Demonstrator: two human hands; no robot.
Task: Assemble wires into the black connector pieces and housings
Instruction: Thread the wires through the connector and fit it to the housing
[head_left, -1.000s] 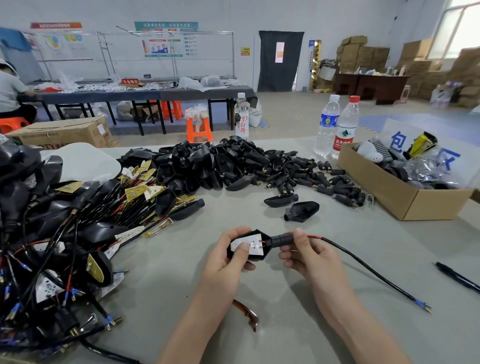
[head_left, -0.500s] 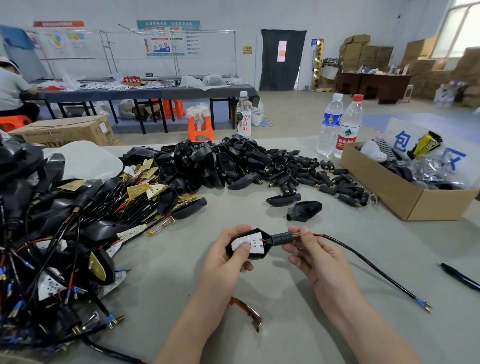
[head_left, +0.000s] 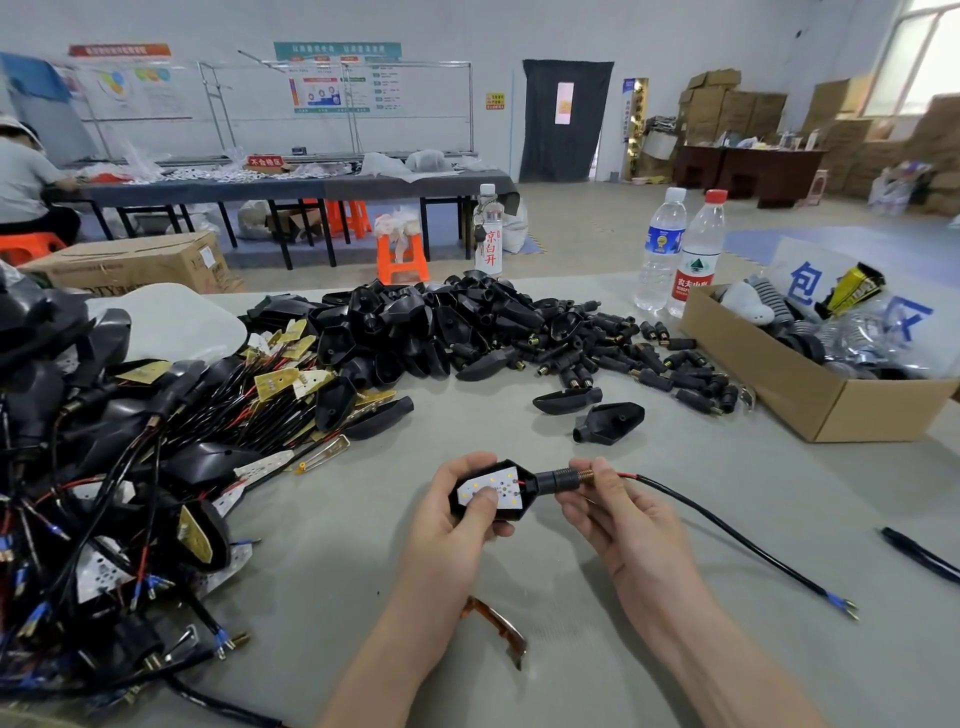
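Above the middle of the tabletop (head_left: 675, 457), toward its near edge, the left hand (head_left: 457, 525) holds a black housing (head_left: 511, 515), its grip closed round it and the thumb pressing the white board (head_left: 493, 488) inside. The right hand (head_left: 628, 525) has its grip pinched on the connector (head_left: 558, 480) seated in the housing's neck. The wire (head_left: 727, 530) trails toward the right edge, its tip lying on the tabletop. A pile of housings (head_left: 441, 327) lies by the far edge.

left hand (head_left: 457, 519): bare | right hand (head_left: 623, 530): bare | forearms (head_left: 400, 644): bare to frame edge
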